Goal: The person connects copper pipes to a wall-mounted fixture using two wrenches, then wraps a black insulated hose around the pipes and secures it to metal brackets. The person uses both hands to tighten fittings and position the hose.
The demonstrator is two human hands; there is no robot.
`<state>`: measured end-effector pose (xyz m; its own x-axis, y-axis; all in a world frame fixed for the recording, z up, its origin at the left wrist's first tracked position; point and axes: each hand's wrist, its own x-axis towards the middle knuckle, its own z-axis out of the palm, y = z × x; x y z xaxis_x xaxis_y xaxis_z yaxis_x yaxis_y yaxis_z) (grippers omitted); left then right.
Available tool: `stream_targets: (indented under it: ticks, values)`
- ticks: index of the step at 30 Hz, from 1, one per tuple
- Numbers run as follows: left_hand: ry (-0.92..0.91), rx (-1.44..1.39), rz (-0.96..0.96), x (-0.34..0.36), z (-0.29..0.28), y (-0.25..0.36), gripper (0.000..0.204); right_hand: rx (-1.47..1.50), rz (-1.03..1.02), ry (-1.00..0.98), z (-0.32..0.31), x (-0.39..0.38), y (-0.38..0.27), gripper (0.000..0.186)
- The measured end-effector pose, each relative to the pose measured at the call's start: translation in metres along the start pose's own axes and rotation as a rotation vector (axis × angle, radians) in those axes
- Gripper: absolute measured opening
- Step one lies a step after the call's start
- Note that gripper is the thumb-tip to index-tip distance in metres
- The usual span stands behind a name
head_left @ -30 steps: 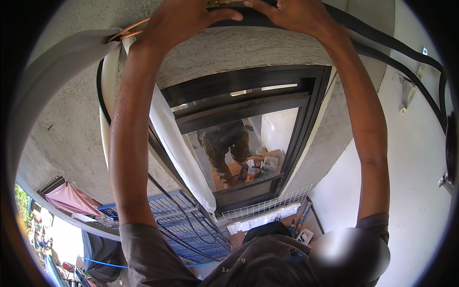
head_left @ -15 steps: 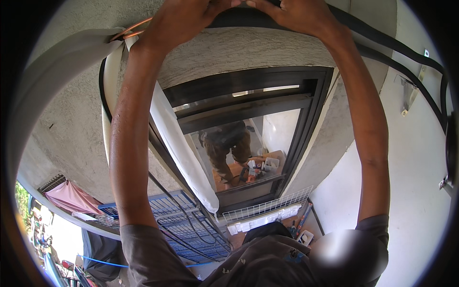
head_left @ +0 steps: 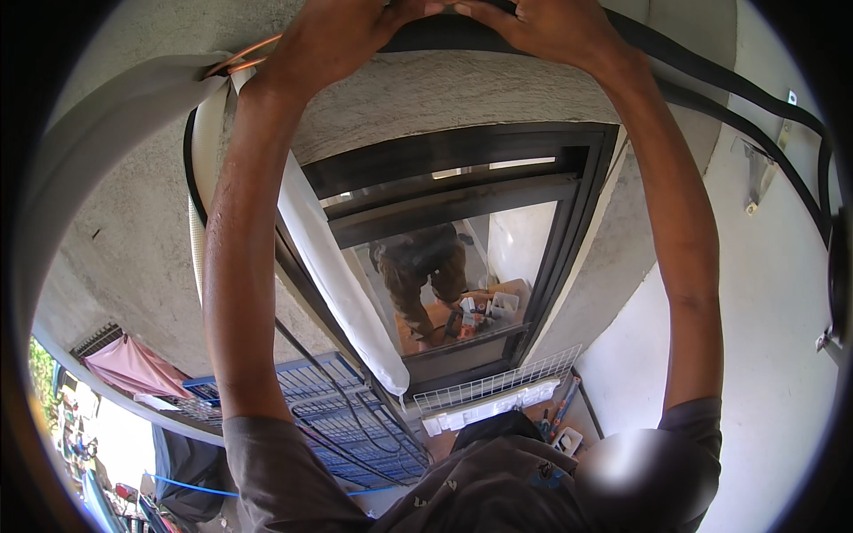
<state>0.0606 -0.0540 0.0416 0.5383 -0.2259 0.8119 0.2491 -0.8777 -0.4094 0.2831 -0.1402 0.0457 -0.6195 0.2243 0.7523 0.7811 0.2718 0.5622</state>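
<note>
Both arms reach up to the top edge of the head view. My left hand (head_left: 342, 40) and my right hand (head_left: 564, 31) are closed around a thick black foam-covered pipe (head_left: 453, 37) running along the wall above a window. Their thumbs point toward each other and nearly meet; the other fingers are mostly cut off or hidden. Left of my left wrist, two bare copper pipe ends (head_left: 238, 64) stick out beside the mouth of a wide grey-white duct (head_left: 133, 93). The black pipe carries on past my right hand toward the right wall.
Below my hands is a dark-framed window (head_left: 480, 186), its glass showing a person's legs and tools. A white wrapped tube (head_left: 333, 266) hangs left of it. Metal brackets (head_left: 760, 178) sit on the white right wall. Lower down are a white wire rack (head_left: 498, 377) and blue metal grating (head_left: 355, 409).
Both hands stay on the black pipe, with only a very slight shift of the right hand and arm to the left.
</note>
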Motion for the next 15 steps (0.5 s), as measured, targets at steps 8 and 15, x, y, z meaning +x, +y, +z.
stream_targets:
  ticks: [8,15]
  values:
    - [-0.379,-0.235,-0.498,0.019,-0.021,0.012,0.026,-0.019,0.027,-0.022,-0.001,0.000,-0.001,0.022]
    - [0.130,0.498,0.070,-0.003,0.024,0.036,0.029,-0.036,0.047,0.010,-0.003,0.003,-0.001,0.017]
